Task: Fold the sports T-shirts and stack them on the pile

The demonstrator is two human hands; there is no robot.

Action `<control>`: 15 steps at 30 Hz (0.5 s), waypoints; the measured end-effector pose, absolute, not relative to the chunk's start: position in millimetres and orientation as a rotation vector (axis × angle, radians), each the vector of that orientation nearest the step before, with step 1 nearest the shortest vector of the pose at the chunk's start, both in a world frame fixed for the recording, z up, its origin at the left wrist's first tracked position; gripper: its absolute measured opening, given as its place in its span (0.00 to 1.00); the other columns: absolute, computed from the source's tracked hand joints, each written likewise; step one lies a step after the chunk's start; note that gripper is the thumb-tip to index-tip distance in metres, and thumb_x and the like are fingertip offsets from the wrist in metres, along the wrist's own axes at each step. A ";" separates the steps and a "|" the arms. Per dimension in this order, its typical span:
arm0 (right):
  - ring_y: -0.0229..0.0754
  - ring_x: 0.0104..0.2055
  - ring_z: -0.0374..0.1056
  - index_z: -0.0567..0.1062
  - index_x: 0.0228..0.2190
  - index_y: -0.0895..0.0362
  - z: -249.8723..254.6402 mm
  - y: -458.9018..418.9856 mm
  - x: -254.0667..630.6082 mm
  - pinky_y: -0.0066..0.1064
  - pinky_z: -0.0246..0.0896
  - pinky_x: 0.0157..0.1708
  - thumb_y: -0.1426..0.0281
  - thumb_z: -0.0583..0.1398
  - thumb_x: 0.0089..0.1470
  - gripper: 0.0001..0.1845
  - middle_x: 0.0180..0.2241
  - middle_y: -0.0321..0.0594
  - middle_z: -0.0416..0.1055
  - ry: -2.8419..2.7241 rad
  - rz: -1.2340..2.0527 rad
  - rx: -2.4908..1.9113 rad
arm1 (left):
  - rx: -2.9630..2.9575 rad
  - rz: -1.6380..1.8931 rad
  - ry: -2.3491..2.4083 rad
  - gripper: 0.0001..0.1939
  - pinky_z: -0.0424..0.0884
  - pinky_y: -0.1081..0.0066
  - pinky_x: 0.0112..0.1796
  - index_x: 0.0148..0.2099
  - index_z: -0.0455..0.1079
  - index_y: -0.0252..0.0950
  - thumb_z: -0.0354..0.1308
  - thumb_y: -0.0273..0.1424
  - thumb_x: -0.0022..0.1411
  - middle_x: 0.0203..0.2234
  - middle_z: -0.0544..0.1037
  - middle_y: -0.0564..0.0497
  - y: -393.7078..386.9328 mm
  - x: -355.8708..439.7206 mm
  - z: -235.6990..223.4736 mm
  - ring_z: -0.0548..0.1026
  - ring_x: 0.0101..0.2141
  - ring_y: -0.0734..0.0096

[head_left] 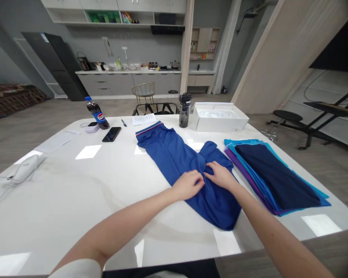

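A blue shirt lies slantwise across the white table, partly folded and rumpled. Its far end carries a ribbed edge with red and white stripes. Over the middle of the cloth, my left hand has its fingers curled together in a pinch on the fabric. Close beside it, my right hand grips a fold between thumb and fingers. The fingertips of both hands nearly meet, and the cloth bunches there. A loose flap of the shirt sticks out beyond my right hand.
A stack of folded clothes lies at the right. Behind stand a white box, a dark water bottle and a cola bottle. A phone, papers and a white corded device lie on the left.
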State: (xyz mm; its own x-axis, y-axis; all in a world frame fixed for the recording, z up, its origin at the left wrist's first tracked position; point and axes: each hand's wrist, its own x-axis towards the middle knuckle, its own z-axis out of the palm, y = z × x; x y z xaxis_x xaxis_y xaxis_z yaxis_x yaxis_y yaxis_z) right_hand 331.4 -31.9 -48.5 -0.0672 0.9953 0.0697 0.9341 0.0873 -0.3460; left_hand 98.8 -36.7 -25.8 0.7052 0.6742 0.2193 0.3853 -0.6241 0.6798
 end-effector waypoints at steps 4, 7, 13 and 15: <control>0.51 0.43 0.75 0.74 0.46 0.58 -31.3 -59.8 283.6 0.34 0.63 0.43 0.66 0.60 0.61 0.13 0.45 0.51 0.76 -2.251 0.359 -1.952 | 2.237 0.728 1.478 0.22 0.62 0.47 0.58 0.60 0.69 0.37 0.48 0.42 0.72 0.57 0.73 0.32 39.3 73.9 -36.5 0.71 0.59 0.47; 0.49 0.42 0.76 0.73 0.38 0.57 -21.8 -76.5 241.7 0.33 0.63 0.40 0.69 0.59 0.60 0.05 0.38 0.47 0.77 -2.266 0.671 -1.774 | 2.101 0.578 1.669 0.33 0.55 0.41 0.61 0.67 0.61 0.34 0.47 0.50 0.70 0.65 0.63 0.27 79.4 60.6 -42.0 0.62 0.65 0.37; 0.40 0.31 0.76 0.71 0.44 0.57 -19.9 -100.4 154.3 0.27 0.66 0.27 0.68 0.61 0.57 0.13 0.42 0.43 0.78 -1.957 1.816 -1.316 | 2.128 0.586 1.782 0.45 0.50 0.35 0.59 0.67 0.61 0.30 0.53 0.60 0.62 0.62 0.65 0.20 105.3 71.3 -46.3 0.61 0.63 0.26; 0.42 0.38 0.78 0.72 0.47 0.57 -15.5 -106.5 135.0 0.27 0.68 0.33 0.66 0.64 0.55 0.18 0.47 0.44 0.78 -1.998 1.890 -1.178 | 2.214 0.581 1.746 0.39 0.54 0.37 0.57 0.65 0.63 0.31 0.57 0.54 0.63 0.60 0.67 0.21 107.5 80.2 -47.8 0.63 0.62 0.28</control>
State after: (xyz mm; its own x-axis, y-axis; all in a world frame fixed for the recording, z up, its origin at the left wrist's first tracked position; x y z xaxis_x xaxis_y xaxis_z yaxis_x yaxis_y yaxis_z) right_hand 135.0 -106.5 -15.5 -0.6805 0.6170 -0.3953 0.4291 -0.1018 -0.8975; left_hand 80.2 107.5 -47.8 0.1970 0.9692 0.1476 0.8647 -0.2427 0.4399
